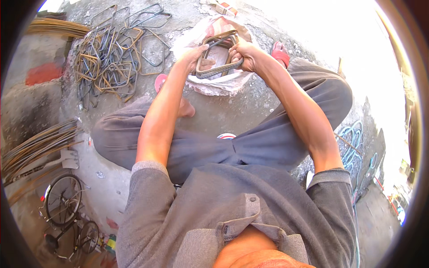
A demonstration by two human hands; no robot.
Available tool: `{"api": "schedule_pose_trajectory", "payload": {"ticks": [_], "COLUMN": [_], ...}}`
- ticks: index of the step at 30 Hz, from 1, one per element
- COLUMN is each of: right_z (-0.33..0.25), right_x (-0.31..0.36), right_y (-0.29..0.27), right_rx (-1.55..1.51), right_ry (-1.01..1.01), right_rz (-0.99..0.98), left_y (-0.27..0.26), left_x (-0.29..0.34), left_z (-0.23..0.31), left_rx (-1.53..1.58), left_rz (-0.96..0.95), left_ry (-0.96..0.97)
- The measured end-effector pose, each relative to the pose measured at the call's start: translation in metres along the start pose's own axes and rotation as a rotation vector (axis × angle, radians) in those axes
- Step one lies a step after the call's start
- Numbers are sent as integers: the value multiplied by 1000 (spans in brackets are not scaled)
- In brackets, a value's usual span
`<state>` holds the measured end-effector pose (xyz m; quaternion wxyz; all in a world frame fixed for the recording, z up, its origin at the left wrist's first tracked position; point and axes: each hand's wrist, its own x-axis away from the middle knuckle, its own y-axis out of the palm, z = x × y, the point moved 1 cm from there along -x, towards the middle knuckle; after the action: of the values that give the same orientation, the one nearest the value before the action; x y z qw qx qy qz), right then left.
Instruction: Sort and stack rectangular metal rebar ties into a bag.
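Fingers of the left hand (193, 56) are curling around the left side of a small bundle of metal frames (221, 70); those of the right hand (245, 54) are closing, fist-like, on its right side. Exact thumb contact: cannot tell at this scale. The bundle, rods bent into rounded rectangles with ribbing along the near bar, is hanging tilted between both hands, over a pale sack (221, 89) that is lying on the ground; whether frame and sack are touching, cannot tell.

Both forearms are reaching forward past the bent knees of dark trousers (196, 149). Right of the sack, a red-strapped sandal (280, 56) is showing on a foot. Beyond the sack, a small carton (226, 9) is lying.

Left of the sack, a tangled heap of similar frames (107, 62) is covering the rough ground. Farther out, long thin rods (40, 145) are lying at lower left, with a bicycle (64, 201) appearing below them. At right, blue rope (352, 138) is lying in loose coils.
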<state>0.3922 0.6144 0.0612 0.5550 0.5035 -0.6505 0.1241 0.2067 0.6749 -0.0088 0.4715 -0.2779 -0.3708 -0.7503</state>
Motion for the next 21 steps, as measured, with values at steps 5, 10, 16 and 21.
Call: {"api": "schedule_pose_trajectory", "payload": {"ticks": [5, 10, 16, 21], "right_z": [7, 26, 32, 51], "right_x": [-47, -56, -65, -87], "right_y": [-7, 6, 3, 0], "right_rx": [-228, -323, -470, -506], "right_ry": [-76, -78, -158, -206], "right_rz": [79, 44, -102, -71], "left_y": [6, -9, -39, -28], "left_x": [31, 83, 80, 84], "left_z": [29, 4, -16, -20], "left_rx": [-1016, -1152, -887, -684], "left_rz": [518, 1224, 659, 665], "left_ry": [779, 811, 307, 425]}}
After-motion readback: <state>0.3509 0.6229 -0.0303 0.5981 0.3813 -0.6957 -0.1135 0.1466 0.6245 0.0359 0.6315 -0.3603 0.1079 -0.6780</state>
